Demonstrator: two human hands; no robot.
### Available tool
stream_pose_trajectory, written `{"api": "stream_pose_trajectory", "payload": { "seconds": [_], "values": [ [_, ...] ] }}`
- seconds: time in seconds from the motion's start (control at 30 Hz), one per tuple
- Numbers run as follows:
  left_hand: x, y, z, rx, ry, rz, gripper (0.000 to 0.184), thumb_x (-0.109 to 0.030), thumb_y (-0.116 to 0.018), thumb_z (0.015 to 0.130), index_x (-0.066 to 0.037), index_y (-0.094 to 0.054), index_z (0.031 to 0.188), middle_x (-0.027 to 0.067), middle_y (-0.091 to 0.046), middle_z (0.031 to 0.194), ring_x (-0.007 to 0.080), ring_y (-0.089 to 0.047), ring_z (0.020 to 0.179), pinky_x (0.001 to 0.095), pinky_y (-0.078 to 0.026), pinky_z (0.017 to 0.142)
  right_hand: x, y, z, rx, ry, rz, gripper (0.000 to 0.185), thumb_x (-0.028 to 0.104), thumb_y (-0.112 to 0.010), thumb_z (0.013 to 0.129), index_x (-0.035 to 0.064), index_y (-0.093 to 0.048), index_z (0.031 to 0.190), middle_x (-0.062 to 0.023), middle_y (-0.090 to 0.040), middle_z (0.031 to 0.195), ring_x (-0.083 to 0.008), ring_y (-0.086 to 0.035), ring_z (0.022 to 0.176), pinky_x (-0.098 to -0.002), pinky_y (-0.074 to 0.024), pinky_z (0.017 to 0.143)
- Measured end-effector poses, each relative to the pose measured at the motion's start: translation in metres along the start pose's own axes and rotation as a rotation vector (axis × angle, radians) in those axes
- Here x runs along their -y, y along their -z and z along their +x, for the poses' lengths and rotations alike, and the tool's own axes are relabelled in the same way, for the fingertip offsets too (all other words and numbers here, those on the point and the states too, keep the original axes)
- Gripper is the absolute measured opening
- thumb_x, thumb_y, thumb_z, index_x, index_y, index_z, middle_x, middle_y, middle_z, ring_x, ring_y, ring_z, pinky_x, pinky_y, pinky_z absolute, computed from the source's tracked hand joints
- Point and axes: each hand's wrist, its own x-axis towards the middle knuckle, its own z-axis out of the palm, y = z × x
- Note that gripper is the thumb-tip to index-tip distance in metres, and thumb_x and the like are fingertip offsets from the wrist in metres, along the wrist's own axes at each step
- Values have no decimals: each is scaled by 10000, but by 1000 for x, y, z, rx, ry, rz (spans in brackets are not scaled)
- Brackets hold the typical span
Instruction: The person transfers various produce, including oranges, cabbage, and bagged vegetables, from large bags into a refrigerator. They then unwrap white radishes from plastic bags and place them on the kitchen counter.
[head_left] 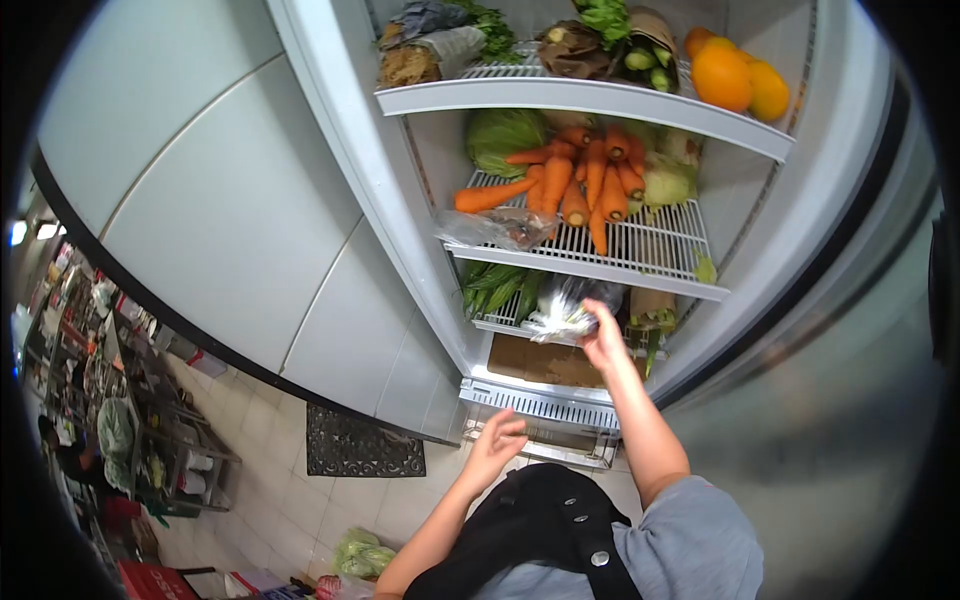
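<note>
My right hand [604, 342] is closed on a crinkled clear plastic bag [562, 312] in front of the lower fridge shelf. Glare on the plastic hides what it contains. Low in front of the fridge vent, my left hand [497, 438] is held empty with its fingers loosely bent and apart. Beside the bag on the lower shelf lie long green vegetables [495, 290]. To its right is a pale bundle with green stalks [652, 312]. The shelf above bears a heap of carrots [590, 180], a green cabbage [506, 142] and another plastic bag [497, 229].
Oranges [722, 80] and leafy greens [603, 18] fill the top shelf. A large pale door panel [230, 190] stands to the left, a glass door [800, 430] to the right. A dark mat [364, 442] and a bag of greens [360, 552] lie on the tiles. Loaded racks [165, 450] line the far left.
</note>
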Motion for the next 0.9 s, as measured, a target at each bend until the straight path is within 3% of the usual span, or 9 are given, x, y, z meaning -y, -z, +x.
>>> {"api": "stream_pose_trajectory", "payload": {
  "seconds": [0.13, 0.2, 0.3, 0.47, 0.7, 0.73, 0.77, 0.8, 0.9],
  "values": [
    [40, 40, -38, -50, 212, 71, 442, -136, -637, 914, -44, -483, 1318, 115, -616, 1201, 158, -595, 1049, 304, -476, 900, 44, 6, 80, -50, 44, -54, 331, 278, -556, 945, 82, -548, 1212, -74, -610, 1145, -251, -606, 1033, -447, -513, 847],
    [57, 55, -60, -132, 280, 71, 368, -138, -622, 921, -32, -536, 1263, 103, -645, 1158, 151, -604, 1029, 298, -478, 888, 28, 100, 189, 81, 346, -577, 360, 340, -554, 944, 64, -610, 1168, -123, -646, 1115, -284, -634, 970, -438, -519, 808],
    [72, 72, -90, -313, 371, 3, 330, -127, -567, 935, -36, -539, 1251, 102, -648, 1160, 158, -617, 1003, 293, -480, 868, 40, 33, 156, -191, 130, -439, 351, 347, -560, 933, 62, -632, 1126, -148, -652, 1082, -302, -638, 943, -444, -517, 801],
    [92, 84, -124, -465, 386, -126, 333, -135, -581, 933, -26, -539, 1244, 93, -654, 1137, 153, -617, 999, 287, -483, 859, 37, 19, 163, -304, 281, -947, 344, 358, -572, 915, 59, -670, 1054, -190, -662, 1026, -333, -646, 899, -454, -515, 790],
    [138, 82, -181, -682, 217, 129, 325, -271, -606, 934, -32, -606, 1154, 103, -675, 1062, 190, -650, 926, 315, -507, 824, 19, 13, 158, -332, 1084, -1984, 353, 373, -588, 890, 54, -723, 954, -248, -677, 949, -376, -657, 837, -468, -511, 775],
    [139, 82, -192, -760, 230, 213, 321, -279, -606, 928, -38, -616, 1140, 110, -678, 1048, 207, -657, 907, 322, -512, 815, 11, -29, 118, -593, 498, -2206, 395, 367, -598, 864, 4, -698, 985, -258, -664, 997, -398, -644, 885, -488, -498, 790],
    [141, 80, -206, -829, 218, 270, 315, -267, -611, 914, -43, -618, 1135, 114, -681, 1031, 218, -659, 905, 327, -515, 811, -12, -32, 78, -565, 912, -2097, 492, 327, -586, 891, -78, -577, 1169, -286, -603, 1081, -399, -587, 995, -497, -464, 864],
    [142, 81, -221, -885, 215, 329, 309, -255, -615, 899, -48, -621, 1129, 119, -683, 1014, 229, -662, 903, 332, -517, 806, -38, -59, 37, -291, 1422, -1661, 377, 211, -547, 897, -66, -574, 1151, -266, -577, 1101, -386, -567, 975, -484, -470, 851],
    [158, 77, -262, -1021, 273, 278, 301, -210, -603, 870, -36, -622, 1115, 124, -689, 975, 244, -669, 883, 335, -517, 800, -160, -43, -42, 216, 1115, -1325, 377, 38, -492, 871, -43, -506, 1239, -200, -534, 1162, -304, -536, 956, -401, -461, 826]
  ]
}}
